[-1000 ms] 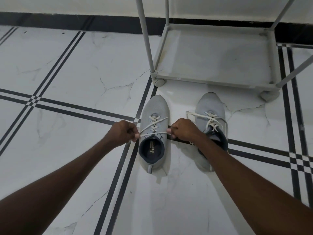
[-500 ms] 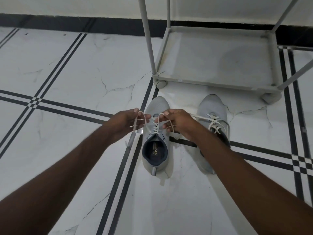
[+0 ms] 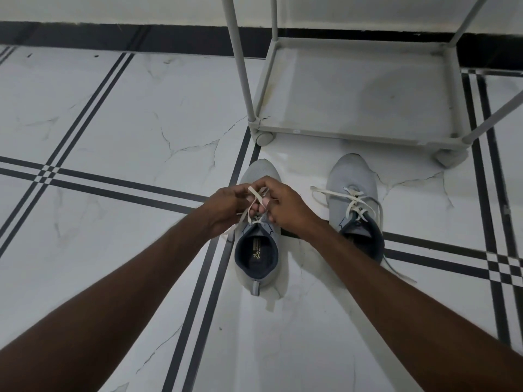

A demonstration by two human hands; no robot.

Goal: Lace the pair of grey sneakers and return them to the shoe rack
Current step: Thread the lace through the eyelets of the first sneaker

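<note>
Two grey sneakers stand side by side on the floor, toes pointing at the rack. Over the tongue of the left sneaker (image 3: 256, 258) my left hand (image 3: 226, 205) and my right hand (image 3: 284, 205) meet, each pinching a strand of its white lace (image 3: 256, 198), which crosses in a loop between my fingers. The right sneaker (image 3: 353, 179) sits apart from my hands, its white lace (image 3: 359, 205) threaded but loose, with ends trailing over the sides onto the floor. My fingers hide most of the left sneaker's eyelets.
A grey shoe rack (image 3: 359, 131) on small wheels stands just beyond the sneakers, its bottom shelf bare and its thin poles rising out of view. The floor is white marble tile with black stripes, and a dark skirting runs along the wall.
My hands have come together from either side of the left sneaker. The lace was pulled taut sideways, then gathered, and is now crossed in a loop between my fingertips.
</note>
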